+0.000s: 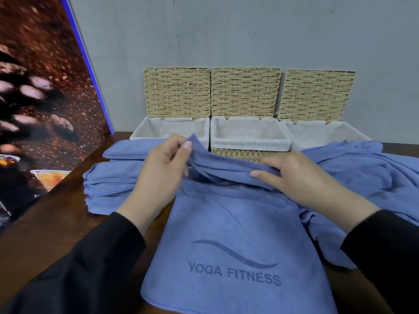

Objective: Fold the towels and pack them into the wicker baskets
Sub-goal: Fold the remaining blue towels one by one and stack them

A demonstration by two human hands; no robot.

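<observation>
Towel in work: we counted one blue towel [229, 234], printed "YOGA FITNESS", lying flat on the dark wooden table [56, 223] nearest the person, its far edge raised.
Left hand [158, 171]: we found it pinching the raised far corner of that towel between thumb and fingers.
Right hand [301, 177]: we found its fingers curled over the far fold of the same towel, gripping it.
Folded stack [106, 180]: one pile of folded blue towels at left; we could not tell the layer count.
Loose towels [362, 175]: one rumpled blue heap at right, overlapping the right basket's front.
Wicker baskets [249, 134]: we counted three, lined in white, lids open against the grey wall [226, 30], partly screened by towels and hands.
Poster [38, 87]: one, at left.
</observation>
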